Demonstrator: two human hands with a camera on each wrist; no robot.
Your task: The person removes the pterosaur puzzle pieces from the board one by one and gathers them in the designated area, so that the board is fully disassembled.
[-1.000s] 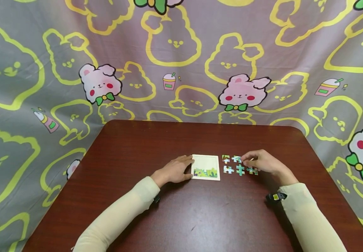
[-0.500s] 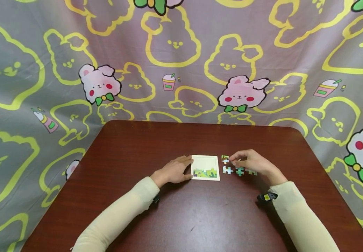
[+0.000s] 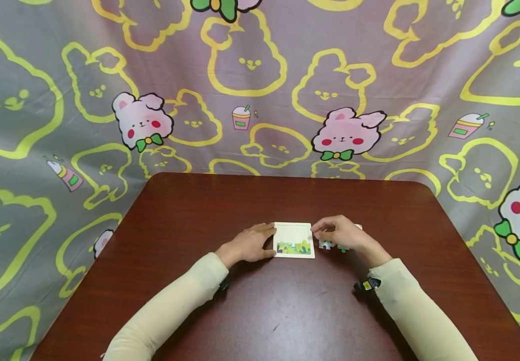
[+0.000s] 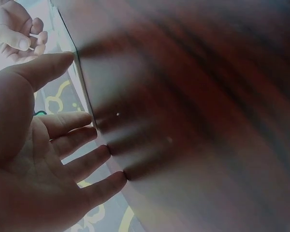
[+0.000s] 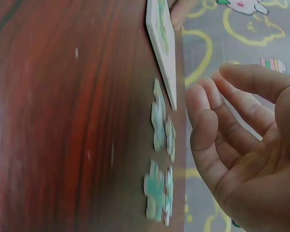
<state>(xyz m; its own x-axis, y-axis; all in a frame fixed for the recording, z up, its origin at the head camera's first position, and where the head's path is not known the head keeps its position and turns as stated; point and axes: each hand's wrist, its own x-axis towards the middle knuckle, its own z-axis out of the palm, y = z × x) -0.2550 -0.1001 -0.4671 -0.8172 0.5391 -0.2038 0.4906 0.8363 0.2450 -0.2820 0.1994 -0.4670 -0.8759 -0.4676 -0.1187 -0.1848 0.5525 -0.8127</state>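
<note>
A small square puzzle tray [image 3: 293, 232] lies on the table, its lower strip filled with green picture pieces. My left hand [image 3: 248, 244] rests at the tray's left edge, its fingers [image 4: 94, 193] spread and fairly straight. Near the tray's right edge hovers my right hand [image 3: 347, 234]. Loosely bent fingers [image 5: 237, 133] show nothing between them in the right wrist view. Beneath it, loose jigsaw pieces lie on the table, among them a blue-white piece [image 3: 325, 245] and a teal piece [image 5: 154, 191]. The right hand hides part of the group in the head view.
The dark red-brown table [image 3: 224, 200] extends around the tray, with its far edge near a patterned cloth [image 3: 269, 60]. This cloth also hangs at the left and right. A black wrist device [image 3: 368, 285] sits at the right sleeve.
My right hand has moved left over the loose pieces, from the right-hand ones to the tray's right edge. The left hand and the tray have hardly moved.
</note>
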